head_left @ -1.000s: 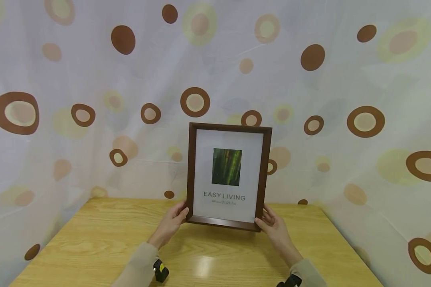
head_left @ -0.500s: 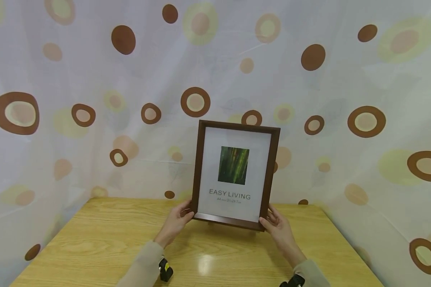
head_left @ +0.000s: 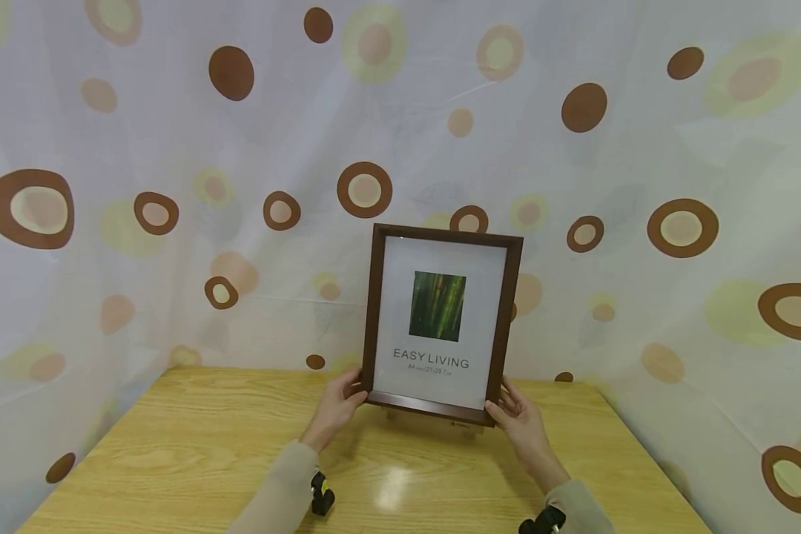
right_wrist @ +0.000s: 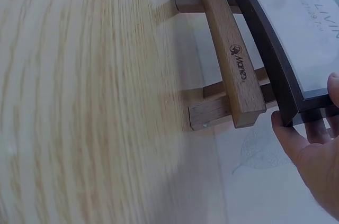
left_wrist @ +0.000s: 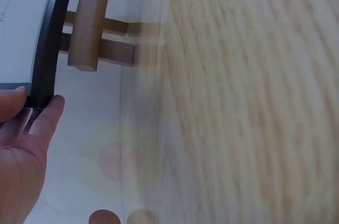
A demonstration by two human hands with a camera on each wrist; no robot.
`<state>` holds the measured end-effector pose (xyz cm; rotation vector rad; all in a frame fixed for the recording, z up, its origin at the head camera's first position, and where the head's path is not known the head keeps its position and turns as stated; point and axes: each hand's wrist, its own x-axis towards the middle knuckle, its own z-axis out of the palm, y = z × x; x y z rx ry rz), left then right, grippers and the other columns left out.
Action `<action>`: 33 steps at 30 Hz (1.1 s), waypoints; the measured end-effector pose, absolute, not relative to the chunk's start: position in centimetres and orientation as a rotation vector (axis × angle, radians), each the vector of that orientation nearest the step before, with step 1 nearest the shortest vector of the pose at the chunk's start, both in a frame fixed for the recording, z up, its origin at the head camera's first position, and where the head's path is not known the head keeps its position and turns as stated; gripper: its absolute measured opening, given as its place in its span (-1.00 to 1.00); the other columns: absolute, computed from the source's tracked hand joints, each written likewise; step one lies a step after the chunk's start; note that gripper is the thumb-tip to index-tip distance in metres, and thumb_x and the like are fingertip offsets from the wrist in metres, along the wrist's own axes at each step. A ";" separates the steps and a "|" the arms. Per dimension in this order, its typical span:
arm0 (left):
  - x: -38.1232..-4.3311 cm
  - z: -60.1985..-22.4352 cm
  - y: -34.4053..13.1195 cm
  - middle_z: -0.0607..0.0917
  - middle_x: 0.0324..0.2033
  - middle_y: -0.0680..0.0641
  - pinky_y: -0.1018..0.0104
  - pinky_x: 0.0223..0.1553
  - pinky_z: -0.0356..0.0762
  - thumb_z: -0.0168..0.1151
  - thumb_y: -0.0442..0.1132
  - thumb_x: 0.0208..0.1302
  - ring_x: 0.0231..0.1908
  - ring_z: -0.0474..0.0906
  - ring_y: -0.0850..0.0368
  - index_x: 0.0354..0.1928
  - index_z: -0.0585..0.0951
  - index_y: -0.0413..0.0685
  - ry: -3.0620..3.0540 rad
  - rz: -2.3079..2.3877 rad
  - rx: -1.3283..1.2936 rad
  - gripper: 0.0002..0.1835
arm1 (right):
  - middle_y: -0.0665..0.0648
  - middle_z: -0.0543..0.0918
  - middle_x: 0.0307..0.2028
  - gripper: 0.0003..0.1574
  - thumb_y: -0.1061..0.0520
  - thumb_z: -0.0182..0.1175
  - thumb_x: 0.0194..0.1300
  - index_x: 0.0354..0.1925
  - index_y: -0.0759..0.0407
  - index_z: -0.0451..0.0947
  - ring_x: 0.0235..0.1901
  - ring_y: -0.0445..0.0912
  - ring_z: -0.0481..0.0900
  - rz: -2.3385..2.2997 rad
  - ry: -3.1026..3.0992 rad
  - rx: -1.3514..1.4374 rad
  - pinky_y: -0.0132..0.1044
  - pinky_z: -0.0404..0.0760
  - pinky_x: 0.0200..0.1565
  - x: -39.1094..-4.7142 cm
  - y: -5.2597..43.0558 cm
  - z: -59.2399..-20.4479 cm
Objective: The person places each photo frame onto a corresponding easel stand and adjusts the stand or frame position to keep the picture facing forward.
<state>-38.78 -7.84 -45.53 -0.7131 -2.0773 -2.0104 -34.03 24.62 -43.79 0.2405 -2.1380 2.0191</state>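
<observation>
Brown-edged, the EASY LIVING picture frame (head_left: pixel 442 326) tilts slightly as I watch the left hand (head_left: pixel 337 404) and right hand (head_left: pixel 522 426) grip its lower corners just above the wooden easel ledge (right_wrist: pixel 233 57), contact unclear, and I reckon letting go of one side unseated could tip it off.

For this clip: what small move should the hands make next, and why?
I'd probably ease the picture frame down onto the wooden stand's front bar. The left hand and right hand grip its lower corners, and both wrist views seem to show a gap between its bottom edge and that bar, so it looks not yet seated.
</observation>
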 end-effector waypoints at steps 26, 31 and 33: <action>-39.3 -45.0 -6.2 0.44 -0.04 -0.39 -0.03 -0.11 0.49 0.00 -0.60 0.18 0.00 0.38 -0.25 0.18 0.26 -0.33 -2.187 -2.067 -0.539 -0.51 | 0.29 0.28 0.23 -0.17 0.21 0.17 0.21 0.35 0.18 0.04 0.17 0.08 0.28 1.941 -2.210 0.210 -0.27 0.51 -0.05 -34.9 25.5 -44.7; -38.8 -44.8 -5.9 0.37 0.01 -0.39 -0.06 -0.08 0.47 -0.05 -0.59 0.21 0.02 0.33 -0.25 0.17 0.24 -0.32 -2.187 -2.159 -0.495 -0.54 | 0.37 0.32 0.18 -0.25 0.24 0.17 0.20 0.30 0.26 0.10 0.15 0.19 0.30 1.857 -2.348 0.194 -0.10 0.47 0.02 -34.8 25.4 -44.8; -39.2 -45.4 -5.8 0.35 0.03 -0.37 -0.03 -0.07 0.47 -0.08 -0.57 0.24 0.01 0.36 -0.20 0.19 0.22 -0.27 -2.191 -2.189 -0.484 -0.54 | 0.39 0.33 0.15 -0.27 0.26 0.15 0.22 0.29 0.30 0.09 0.14 0.21 0.30 1.866 -2.376 0.181 -0.10 0.47 0.01 -34.8 25.4 -45.1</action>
